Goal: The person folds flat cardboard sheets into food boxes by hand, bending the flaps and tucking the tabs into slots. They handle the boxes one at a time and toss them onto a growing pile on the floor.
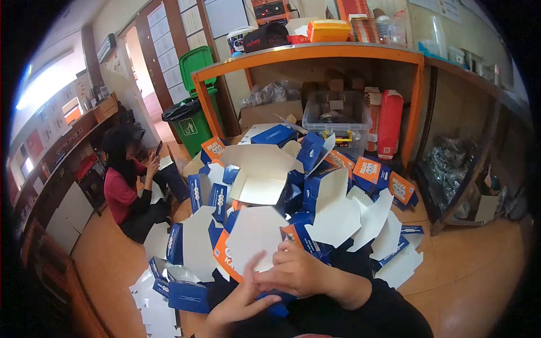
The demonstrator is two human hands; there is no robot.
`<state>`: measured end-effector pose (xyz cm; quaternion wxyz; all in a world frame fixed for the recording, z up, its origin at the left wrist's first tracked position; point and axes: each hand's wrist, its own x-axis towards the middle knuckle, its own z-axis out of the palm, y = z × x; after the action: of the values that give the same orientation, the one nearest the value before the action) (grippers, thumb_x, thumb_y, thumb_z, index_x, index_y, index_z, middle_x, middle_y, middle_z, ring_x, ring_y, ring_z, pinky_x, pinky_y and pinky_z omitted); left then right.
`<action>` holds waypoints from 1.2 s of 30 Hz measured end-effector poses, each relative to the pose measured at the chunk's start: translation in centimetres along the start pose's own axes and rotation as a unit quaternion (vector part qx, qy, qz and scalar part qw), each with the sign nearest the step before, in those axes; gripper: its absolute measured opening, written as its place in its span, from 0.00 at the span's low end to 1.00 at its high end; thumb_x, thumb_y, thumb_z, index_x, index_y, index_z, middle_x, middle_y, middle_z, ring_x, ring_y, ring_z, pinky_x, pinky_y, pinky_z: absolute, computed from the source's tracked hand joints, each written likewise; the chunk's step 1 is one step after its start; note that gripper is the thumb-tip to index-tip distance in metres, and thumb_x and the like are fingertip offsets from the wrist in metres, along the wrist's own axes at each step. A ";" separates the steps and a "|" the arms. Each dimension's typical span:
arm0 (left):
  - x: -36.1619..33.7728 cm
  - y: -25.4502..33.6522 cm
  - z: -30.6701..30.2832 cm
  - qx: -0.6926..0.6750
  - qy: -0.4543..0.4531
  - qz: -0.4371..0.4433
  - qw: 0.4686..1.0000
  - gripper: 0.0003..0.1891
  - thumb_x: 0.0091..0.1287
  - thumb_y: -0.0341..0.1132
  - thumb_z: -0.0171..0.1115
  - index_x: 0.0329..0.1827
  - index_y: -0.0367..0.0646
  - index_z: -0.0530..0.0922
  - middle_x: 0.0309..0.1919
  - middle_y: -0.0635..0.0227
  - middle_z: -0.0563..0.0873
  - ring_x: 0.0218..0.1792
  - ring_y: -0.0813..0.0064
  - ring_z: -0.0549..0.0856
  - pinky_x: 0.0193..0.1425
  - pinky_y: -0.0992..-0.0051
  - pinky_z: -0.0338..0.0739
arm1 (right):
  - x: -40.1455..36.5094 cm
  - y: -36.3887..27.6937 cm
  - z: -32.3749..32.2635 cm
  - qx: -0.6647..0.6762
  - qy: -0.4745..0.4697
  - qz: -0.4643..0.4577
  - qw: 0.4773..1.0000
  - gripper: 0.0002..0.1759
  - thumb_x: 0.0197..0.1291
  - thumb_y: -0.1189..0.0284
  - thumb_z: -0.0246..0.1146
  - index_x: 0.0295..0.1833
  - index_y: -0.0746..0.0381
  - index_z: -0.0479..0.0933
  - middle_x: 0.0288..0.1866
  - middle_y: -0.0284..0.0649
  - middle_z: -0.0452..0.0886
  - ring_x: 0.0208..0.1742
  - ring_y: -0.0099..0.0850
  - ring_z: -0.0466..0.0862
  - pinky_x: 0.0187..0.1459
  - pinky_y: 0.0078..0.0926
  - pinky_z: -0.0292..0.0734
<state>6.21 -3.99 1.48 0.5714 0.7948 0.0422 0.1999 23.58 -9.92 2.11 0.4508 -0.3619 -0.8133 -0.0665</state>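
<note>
A folding carton box stands in my lap, its white inner flap raised and its orange and blue printed sides showing below. My right hand has its fingers curled on the near right edge of this box. Just left of it, my left hand lies against the front of the box, index finger stretched up and thumb apart. The fingertips of both hands come close together there. Behind the box is a big heap of similar boxes, among them one with a tall white lid and an open one to the right.
A person sits on the floor at the left, holding a phone. An orange-edged table stands behind the heap, with a clear plastic bin under it. A green trash bin stands at back left. Flat cartons lie at front left.
</note>
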 end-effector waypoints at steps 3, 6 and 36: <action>-0.8 0.9 -0.8 -0.035 0.042 -0.106 0.993 0.32 0.61 0.27 0.58 0.67 0.34 0.55 0.60 0.53 0.68 0.55 0.68 0.75 0.56 0.75 0.70 | 0.1 0.2 -0.5 -0.033 0.086 -0.001 0.996 0.13 0.53 0.68 0.61 0.46 0.52 0.77 0.34 0.32 0.74 0.37 0.30 0.72 0.44 0.32 0.63; -2.0 2.0 -1.8 -0.072 0.118 -0.102 0.985 0.32 0.60 0.24 0.57 0.67 0.32 0.55 0.58 0.55 0.70 0.52 0.72 0.76 0.57 0.77 0.69 | -0.6 0.9 -1.4 -0.048 0.181 0.070 0.980 0.15 0.52 0.67 0.62 0.48 0.53 0.77 0.40 0.33 0.74 0.41 0.33 0.71 0.45 0.31 0.63; -1.1 -0.8 -0.8 0.087 0.198 0.019 0.976 0.08 0.65 0.27 0.50 0.37 0.35 0.79 0.24 0.66 0.82 0.25 0.81 0.81 0.31 0.81 0.73 | 1.3 -0.5 -2.5 0.173 -0.073 0.090 0.978 0.12 0.44 0.75 0.70 0.37 0.58 0.79 0.27 0.35 0.64 0.27 0.29 0.69 0.28 0.22 0.65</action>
<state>5.02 -3.30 0.62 0.4762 0.7870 0.1563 0.3597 24.54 -10.68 4.66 0.4502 -0.3538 -0.8074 0.1425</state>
